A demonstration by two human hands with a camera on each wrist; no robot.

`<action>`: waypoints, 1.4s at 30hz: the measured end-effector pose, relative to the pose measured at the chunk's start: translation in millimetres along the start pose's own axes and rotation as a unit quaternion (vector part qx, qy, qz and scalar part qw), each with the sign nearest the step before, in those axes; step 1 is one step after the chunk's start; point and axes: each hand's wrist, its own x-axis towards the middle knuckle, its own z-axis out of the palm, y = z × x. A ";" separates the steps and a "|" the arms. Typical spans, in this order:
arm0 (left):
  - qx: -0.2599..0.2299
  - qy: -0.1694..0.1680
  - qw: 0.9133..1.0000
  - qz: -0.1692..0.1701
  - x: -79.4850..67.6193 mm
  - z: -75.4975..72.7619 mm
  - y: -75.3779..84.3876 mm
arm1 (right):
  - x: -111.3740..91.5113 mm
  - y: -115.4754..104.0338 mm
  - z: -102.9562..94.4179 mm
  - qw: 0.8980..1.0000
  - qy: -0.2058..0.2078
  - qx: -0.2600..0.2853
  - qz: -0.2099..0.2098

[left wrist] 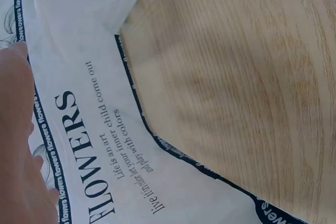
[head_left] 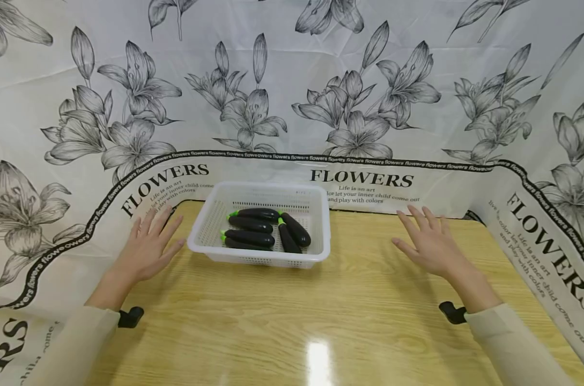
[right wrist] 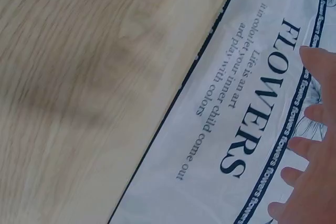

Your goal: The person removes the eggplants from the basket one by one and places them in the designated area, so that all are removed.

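Observation:
A white plastic basket with perforated walls stands on the wooden table, left of the middle in the head view. Inside lie several dark eggplants with bright green stem ends. To the basket's left my left hand hovers with fingers spread, apart from the rim and holding nothing. My right hand is over the table's right side, also spread and bare, well away from the basket. In each wrist view only part of the hand shows, the left hand at the left edge and the right hand at the right edge.
The wooden table has a light glare near its front. A white cloth printed with flowers and lettering hangs behind and along both sides. Black straps show at both wrists, by the light sleeves.

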 end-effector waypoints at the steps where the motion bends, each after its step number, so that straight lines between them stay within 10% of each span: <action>1: -0.002 0.004 1.000 0.002 -0.5 0.3 0.8 | 1.1 -3.1 -0.4 1.000 0.004 0.001 -0.005; 24: -0.098 0.031 0.994 0.031 7.5 0.9 49.2 | 32.2 -74.8 4.9 0.994 0.039 0.051 -0.085; 42: -0.140 -0.014 0.990 -0.029 25.2 28.2 70.1 | 69.7 -129.4 30.2 0.981 -0.011 0.165 -0.105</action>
